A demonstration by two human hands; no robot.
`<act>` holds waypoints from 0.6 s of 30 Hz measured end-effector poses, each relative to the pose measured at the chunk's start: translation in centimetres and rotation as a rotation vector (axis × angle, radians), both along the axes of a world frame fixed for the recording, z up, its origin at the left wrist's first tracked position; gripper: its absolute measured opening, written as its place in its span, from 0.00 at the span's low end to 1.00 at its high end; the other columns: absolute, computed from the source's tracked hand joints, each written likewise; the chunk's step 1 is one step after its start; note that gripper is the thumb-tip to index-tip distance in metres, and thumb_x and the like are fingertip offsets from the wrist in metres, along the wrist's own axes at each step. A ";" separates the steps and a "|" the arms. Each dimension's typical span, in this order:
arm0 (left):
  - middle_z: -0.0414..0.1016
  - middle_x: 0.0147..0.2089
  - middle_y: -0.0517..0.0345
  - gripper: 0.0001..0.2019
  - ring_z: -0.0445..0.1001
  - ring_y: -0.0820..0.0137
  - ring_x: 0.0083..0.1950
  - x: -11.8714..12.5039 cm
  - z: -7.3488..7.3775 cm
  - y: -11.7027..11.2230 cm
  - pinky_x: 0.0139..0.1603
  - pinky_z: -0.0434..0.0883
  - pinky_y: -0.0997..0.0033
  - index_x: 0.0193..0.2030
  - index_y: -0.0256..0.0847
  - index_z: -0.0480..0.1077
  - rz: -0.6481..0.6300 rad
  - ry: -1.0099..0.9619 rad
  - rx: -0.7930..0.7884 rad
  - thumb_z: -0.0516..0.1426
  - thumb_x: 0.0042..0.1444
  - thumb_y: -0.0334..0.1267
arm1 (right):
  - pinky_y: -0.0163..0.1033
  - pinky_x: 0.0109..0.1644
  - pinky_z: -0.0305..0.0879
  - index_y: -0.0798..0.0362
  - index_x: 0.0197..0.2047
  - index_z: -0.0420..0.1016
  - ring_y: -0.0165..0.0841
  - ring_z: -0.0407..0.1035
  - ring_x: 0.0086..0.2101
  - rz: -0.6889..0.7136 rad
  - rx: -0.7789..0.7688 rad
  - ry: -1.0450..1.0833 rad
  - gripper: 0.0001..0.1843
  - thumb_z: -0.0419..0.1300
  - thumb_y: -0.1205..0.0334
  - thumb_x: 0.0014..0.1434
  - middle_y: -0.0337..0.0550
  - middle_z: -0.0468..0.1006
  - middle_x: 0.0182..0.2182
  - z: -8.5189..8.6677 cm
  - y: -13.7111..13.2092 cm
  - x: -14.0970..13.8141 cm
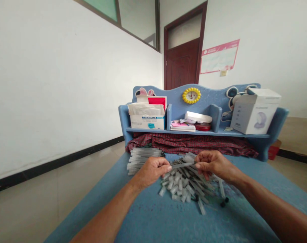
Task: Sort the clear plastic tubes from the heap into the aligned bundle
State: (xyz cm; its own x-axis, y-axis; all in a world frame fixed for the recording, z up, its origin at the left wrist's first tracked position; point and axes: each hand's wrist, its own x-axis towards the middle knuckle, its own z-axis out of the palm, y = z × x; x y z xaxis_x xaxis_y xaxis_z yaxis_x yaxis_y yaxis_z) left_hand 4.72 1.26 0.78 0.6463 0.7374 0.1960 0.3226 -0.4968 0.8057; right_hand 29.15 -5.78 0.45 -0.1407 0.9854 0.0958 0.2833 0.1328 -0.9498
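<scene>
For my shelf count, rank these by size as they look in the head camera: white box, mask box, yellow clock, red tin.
1. white box
2. mask box
3. yellow clock and red tin: these look alike and the tin is partly hidden, so I won't rank them.

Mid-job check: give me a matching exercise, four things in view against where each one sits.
1 Yellow sunflower-shaped clock
2 Red plaid cloth
3 Bundled clear plastic tubes
4 Long thin clear plastic tube

A Between left hand and right hand
B Left of the loose clear tube pile
C On blue shelf's back panel
D Below the shelf

Pairs: 1C, 2D, 3B, 4A
</scene>
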 end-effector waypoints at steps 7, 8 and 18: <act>0.65 0.21 0.65 0.10 0.63 0.76 0.24 0.0 -0.3 0.2 0.26 0.58 0.78 0.28 0.35 0.72 -0.019 -0.006 0.049 0.55 0.51 0.39 | 0.29 0.13 0.47 0.55 0.24 0.66 0.22 0.56 0.10 -0.085 0.034 -0.134 0.19 0.55 0.47 0.55 0.35 0.71 0.13 -0.8 0.0 0.2; 0.65 0.21 0.65 0.10 0.63 0.76 0.24 0.1 -0.3 0.2 0.26 0.59 0.78 0.27 0.35 0.72 -0.022 -0.003 0.054 0.55 0.51 0.40 | 0.29 0.14 0.48 0.55 0.24 0.66 0.22 0.56 0.10 -0.076 0.033 -0.120 0.19 0.57 0.47 0.54 0.36 0.71 0.14 -0.9 0.0 0.3; 0.65 0.21 0.65 0.10 0.63 0.75 0.25 0.3 -0.7 0.2 0.27 0.59 0.78 0.28 0.35 0.72 -0.030 -0.020 0.052 0.55 0.52 0.40 | 0.28 0.13 0.43 0.54 0.23 0.65 0.21 0.51 0.10 -0.113 0.006 -0.185 0.20 0.55 0.46 0.56 0.33 0.67 0.10 -1.0 0.4 0.4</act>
State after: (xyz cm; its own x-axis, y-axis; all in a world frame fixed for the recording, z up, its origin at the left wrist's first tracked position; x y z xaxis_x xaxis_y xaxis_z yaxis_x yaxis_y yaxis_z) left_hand 5.05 1.46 0.09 0.6634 0.7065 0.2465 0.2908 -0.5470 0.7850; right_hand 29.52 -5.38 -0.51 -0.0447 0.9955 0.0841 0.4660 0.0952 -0.8797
